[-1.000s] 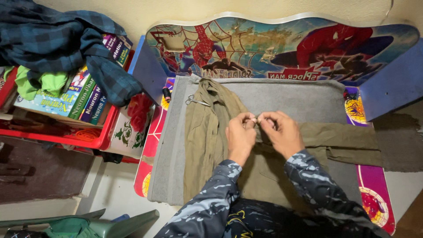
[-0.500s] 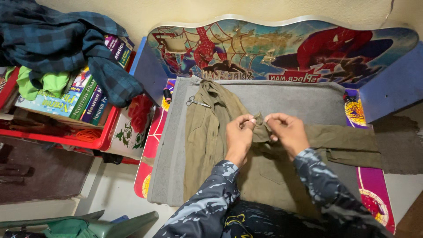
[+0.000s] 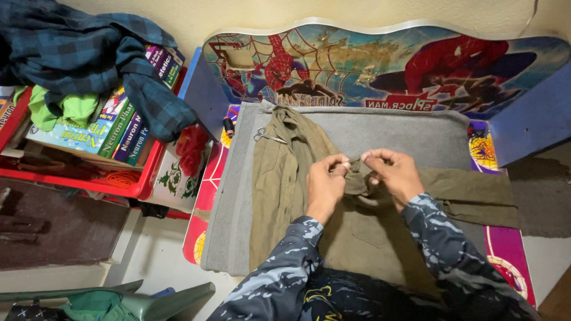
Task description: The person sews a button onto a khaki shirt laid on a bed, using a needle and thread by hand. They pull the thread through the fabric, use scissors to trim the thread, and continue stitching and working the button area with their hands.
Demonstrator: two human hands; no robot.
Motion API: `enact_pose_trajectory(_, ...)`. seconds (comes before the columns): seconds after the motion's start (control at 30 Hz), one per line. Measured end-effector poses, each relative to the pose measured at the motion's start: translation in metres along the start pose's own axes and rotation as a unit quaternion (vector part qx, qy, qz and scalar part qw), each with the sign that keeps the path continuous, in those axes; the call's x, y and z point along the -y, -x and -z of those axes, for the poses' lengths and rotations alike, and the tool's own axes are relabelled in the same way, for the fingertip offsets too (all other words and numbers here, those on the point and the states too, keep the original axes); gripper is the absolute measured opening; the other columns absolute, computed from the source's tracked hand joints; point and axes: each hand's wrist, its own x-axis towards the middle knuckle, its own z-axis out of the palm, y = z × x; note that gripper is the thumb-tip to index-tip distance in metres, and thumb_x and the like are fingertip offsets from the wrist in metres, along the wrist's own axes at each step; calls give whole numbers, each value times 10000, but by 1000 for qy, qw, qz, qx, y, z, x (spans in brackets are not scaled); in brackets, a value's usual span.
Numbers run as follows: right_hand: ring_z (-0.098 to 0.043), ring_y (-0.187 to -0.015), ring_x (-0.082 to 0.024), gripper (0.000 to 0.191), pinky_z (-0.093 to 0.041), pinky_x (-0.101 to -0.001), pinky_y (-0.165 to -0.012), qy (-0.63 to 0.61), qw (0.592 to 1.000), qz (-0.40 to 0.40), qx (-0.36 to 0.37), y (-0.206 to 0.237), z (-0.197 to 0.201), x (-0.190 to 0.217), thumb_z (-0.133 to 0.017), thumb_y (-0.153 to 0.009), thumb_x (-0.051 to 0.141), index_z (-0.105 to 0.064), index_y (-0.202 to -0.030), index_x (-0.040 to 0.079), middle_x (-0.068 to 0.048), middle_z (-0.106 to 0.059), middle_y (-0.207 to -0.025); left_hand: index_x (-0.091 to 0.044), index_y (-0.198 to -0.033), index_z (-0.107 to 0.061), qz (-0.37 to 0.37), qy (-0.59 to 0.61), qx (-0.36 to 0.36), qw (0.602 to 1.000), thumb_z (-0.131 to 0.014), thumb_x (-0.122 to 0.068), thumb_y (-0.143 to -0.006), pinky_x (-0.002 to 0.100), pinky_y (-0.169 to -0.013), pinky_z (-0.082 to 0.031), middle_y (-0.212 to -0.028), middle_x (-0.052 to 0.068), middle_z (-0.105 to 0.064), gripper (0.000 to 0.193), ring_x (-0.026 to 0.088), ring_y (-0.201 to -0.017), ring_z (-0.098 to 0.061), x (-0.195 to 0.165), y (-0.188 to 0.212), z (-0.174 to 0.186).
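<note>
- We see an olive-green garment (image 3: 285, 196) spread flat on a grey felt pad (image 3: 238, 202); the pad covers most of a small table with a bright cartoon-printed top (image 3: 505, 249).
- A small fold of the garment is bunched up in the middle of the pad, and we hold it between both hands.
- Our left hand (image 3: 324, 184) pinches the left side of that fold, thumb and forefinger closed on the cloth.
- Our right hand (image 3: 395, 175) pinches the right side of the same fold, fingers curled and clenched on the fabric; the two hands nearly touch over the bunch.
- Whether a needle or thread sits between our fingertips, we cannot tell: it is too small to make out.
- One part of the garment runs out to the right past the pad's edge, and another part lies rumpled toward the far left corner.
- Small scissors (image 3: 269, 137) lie on that rumpled part, well apart from our hands.
- A dark spool of thread (image 3: 228, 126) stands just beside the pad's far left corner.
- A printed, wavy-topped backboard (image 3: 380, 65) rises behind the table.
- To the left, a red tray (image 3: 128, 184) holds a row of books (image 3: 128, 134), with a dark plaid shirt (image 3: 77, 53) and a light green cloth (image 3: 62, 110) heaped on top of them.
- Our sleeves (image 3: 440, 249) are blue-grey camouflage.
</note>
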Motion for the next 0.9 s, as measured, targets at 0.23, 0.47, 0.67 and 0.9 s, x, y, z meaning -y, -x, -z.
enact_pose_trajectory(0.23,-518,-559,-36,170,-426,-220,-499,81,995,62,-20,22,-15,-7,-725,-933,170,-754,-992,14,37,-615,-699,-60,-1000,-742,2,-60,-33,998,-694,-129,-896,361,-729,-538,-831,128,-752,133,233,-766,-715,1,6,-2)
enact_pose_trajectory(0.47,-525,-554,-56,170,-418,-233,-514,68,997,31,-29,1,2,4,-725,-933,152,-753,-1001,0,12,-634,-733,-75,-1018,-756,-28,-61,-7,998,-702,-148,-898,365,-737,-539,-836,148,-740,151,251,-759,-708,-1,6,-2)
enact_pose_trajectory(0.67,-510,-606,-50,161,-465,-233,-553,-144,989,-40,10,19,-4,-23,-702,-936,111,-729,-1036,-11,-7,-666,-835,-98,-1002,-772,76,-24,-5,997,-710,-174,-882,347,-711,-543,-788,89,-753,155,185,-726,-685,2,1,-1)
enact_pose_trajectory(0.9,-558,-748,-83,154,-458,-247,-658,157,971,144,-106,40,-31,-27,-732,-956,136,-787,-1034,15,-25,-651,-845,-96,-996,-765,63,-50,-36,996,-719,-192,-873,307,-705,-528,-811,37,-751,163,113,-682,-679,9,3,-5)
